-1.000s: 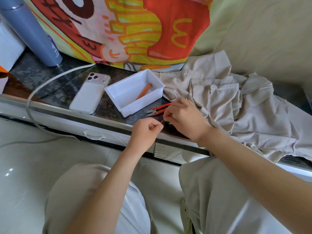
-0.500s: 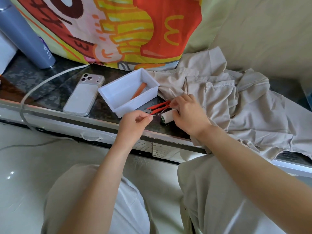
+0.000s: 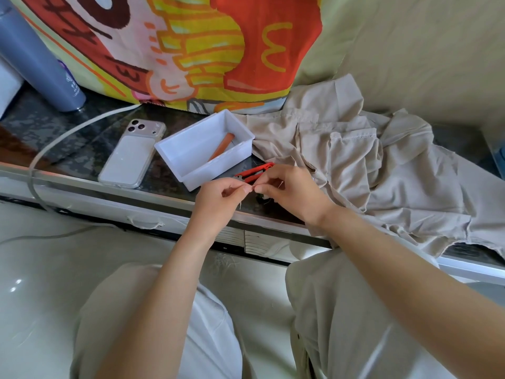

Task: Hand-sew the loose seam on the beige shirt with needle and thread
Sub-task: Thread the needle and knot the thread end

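Observation:
The beige shirt (image 3: pixel 377 173) lies crumpled on the dark counter (image 3: pixel 54 127), to the right of my hands. My left hand (image 3: pixel 218 198) pinches a pale thread between thumb and forefinger, and a short tail hangs below it. My right hand (image 3: pixel 292 194) pinches the same thread a finger's width away, fingertips almost meeting. Only a dark edge of the thread spool (image 3: pixel 263 198) shows beneath my right hand. The needle is too fine to make out.
Red thread snips (image 3: pixel 254 172) lie just behind my fingers. A white plastic box (image 3: pixel 175 157) holding an orange tube (image 3: pixel 222 147) stands to the left, then a phone (image 3: pixel 131 154). A blue bottle (image 3: pixel 41 64) and white cable (image 3: pixel 68 132) sit far left, a colourful cloth (image 3: pixel 191 50) behind.
Half a second ago my hands were apart, the right on the spool and the left drawing thread leftward. Now the fingertips have come together again over the counter edge, covering the spool.

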Tool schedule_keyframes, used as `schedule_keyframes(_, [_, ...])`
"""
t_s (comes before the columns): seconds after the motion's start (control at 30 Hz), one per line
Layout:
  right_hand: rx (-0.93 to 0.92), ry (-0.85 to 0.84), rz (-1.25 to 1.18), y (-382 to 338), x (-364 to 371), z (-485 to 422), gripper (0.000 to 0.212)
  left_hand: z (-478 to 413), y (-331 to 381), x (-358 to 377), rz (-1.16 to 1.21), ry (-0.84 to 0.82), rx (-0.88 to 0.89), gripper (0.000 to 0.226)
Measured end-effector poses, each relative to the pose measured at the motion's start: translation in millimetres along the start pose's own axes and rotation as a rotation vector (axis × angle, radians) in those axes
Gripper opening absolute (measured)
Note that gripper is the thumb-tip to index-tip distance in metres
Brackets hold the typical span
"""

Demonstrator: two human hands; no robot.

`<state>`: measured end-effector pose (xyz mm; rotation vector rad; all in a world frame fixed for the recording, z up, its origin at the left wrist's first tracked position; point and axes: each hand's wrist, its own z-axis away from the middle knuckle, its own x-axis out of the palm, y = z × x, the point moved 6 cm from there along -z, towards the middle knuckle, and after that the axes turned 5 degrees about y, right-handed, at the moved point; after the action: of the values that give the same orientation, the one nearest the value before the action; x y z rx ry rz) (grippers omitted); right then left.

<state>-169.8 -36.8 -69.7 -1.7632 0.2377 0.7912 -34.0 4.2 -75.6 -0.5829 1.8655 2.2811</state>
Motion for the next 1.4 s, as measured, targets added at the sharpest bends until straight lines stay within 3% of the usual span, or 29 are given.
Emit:
schedule_keyframes(0.13, [0.055,0.036,0.037,7,-3,0,0.009,0,1,0,-0.001,0.011,-0.017,0.012])
schedule_keyframes(0.27, [0.064,0.003,0.222,7,-6,4,0.003,0,3,2,-0.002,0.015,-0.036,0.015])
schedule_keyframes(0.37, [0.032,-0.084,0.087,-1,1,6,0.040,1,4,5,0.007,0.009,-0.042,0.018])
schedule_keyframes(0.43, [0.027,-0.123,-0.017,-5,8,7,0.052,1,4,8,0.024,-0.004,-0.046,0.019])
schedule_keyframes(0.63, [0.027,-0.048,-0.051,-3,3,4,0.012,1,6,9,0.044,-0.010,-0.043,0.020])
schedule_keyframes(0.87, [-0.009,0.079,-0.004,-1,-6,3,0.003,1,7,9,0.006,0.009,-0.057,0.021])
schedule_keyframes(1.07, [0.012,0.113,0.032,0,-8,4,0.015,2,7,10,0.049,0.026,-0.080,0.013])
schedule_keyframes(1.2, [0.057,0.123,0.092,5,-8,4,0.010,2,7,10,0.041,0.024,-0.083,0.012])
schedule_keyframes(1.3, [0.074,0.053,-0.014,1,-6,5,0.011,2,8,11,0.056,0.018,-0.078,0.017])
schedule_keyframes(1.4, [0.057,-0.050,-0.132,-8,0,9,0.029,2,8,11,0.071,0.013,-0.090,0.017])
